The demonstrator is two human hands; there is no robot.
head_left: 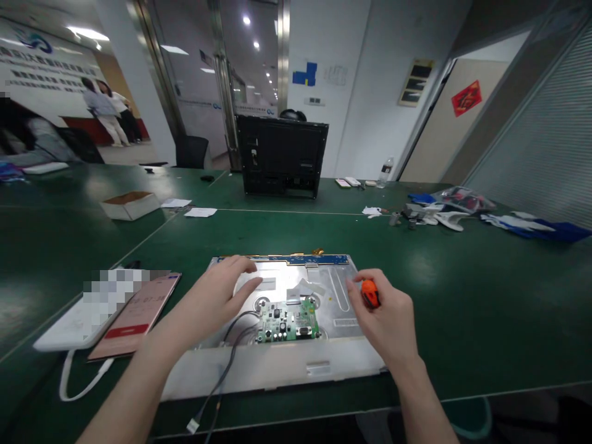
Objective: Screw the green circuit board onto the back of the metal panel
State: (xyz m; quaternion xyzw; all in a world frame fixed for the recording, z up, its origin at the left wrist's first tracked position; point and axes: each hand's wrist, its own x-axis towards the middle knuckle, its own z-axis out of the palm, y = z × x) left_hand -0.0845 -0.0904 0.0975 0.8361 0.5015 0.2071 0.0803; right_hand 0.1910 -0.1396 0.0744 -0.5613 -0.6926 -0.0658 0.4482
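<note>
An orange tool (370, 294) is grasped by the right hand (391, 314), right of the circuit board (296, 316); the left hand (221, 291), left of it, is held loosely open. Work on the panel (259, 371) beneath the board seems underway; steadying would be called for.

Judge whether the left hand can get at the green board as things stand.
Probably yes: the left hand looks empty and near the green board, with nothing visible blocking its way from above.
</note>
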